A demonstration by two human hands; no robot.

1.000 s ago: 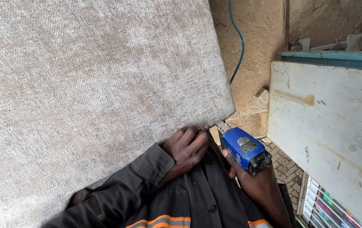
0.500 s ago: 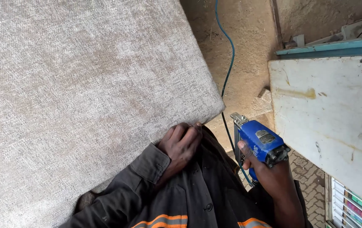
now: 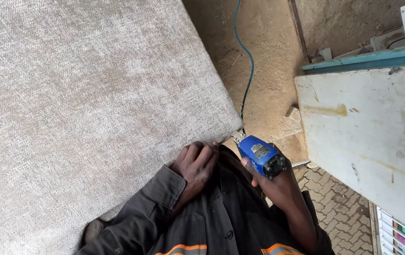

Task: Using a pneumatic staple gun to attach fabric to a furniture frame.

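Observation:
A large panel covered in beige-grey woven fabric (image 3: 94,94) fills the left of the head view. My left hand (image 3: 197,165) curls over its lower edge near the corner, pressing the fabric. My right hand (image 3: 278,186) grips a blue pneumatic staple gun (image 3: 259,156), whose metal nose touches the panel's corner edge just right of my left fingers. A thin teal air hose (image 3: 249,61) runs from the tool up across the ground. My dark sleeves and an orange-striped vest show below.
A worn white board (image 3: 368,137) with a teal frame edge (image 3: 363,59) stands to the right. Bare sandy ground (image 3: 268,71) lies between it and the panel, with paving bricks (image 3: 339,212) lower right. Striped coloured material (image 3: 403,236) sits at the bottom right corner.
The staple gun has moved left, from out to the right in to the panel's corner edge. My left hand kept its grip on the fabric edge. The view shifted.

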